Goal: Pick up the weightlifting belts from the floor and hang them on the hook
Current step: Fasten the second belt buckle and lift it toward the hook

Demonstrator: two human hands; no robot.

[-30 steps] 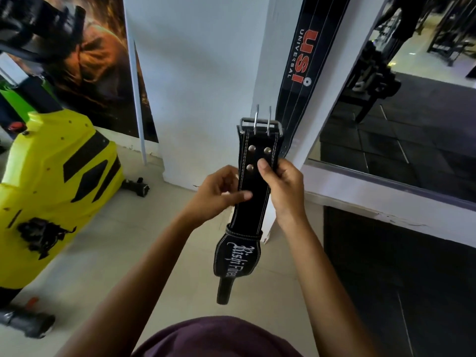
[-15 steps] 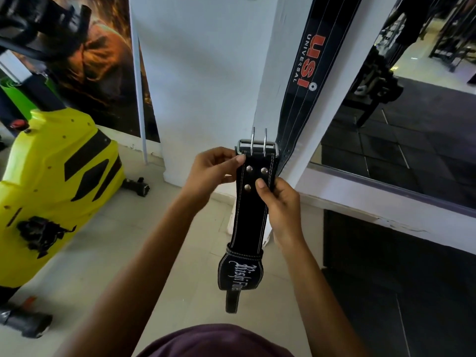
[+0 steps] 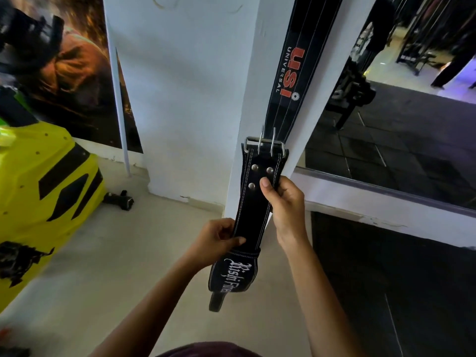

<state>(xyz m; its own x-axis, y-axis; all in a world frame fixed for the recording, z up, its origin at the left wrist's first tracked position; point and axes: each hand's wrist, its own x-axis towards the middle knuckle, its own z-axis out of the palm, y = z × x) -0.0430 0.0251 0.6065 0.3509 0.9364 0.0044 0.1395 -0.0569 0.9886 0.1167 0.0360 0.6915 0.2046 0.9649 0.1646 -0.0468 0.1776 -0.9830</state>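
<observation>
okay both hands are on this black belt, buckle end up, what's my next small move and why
Probably raise the belt buckle-first along the pillar. Both hands, left hand and right hand, already grip it, the USI belt hangs from above frame, and no hook is visible yet.

two belts, one held and one hanging, two hands, left and right.
</observation>
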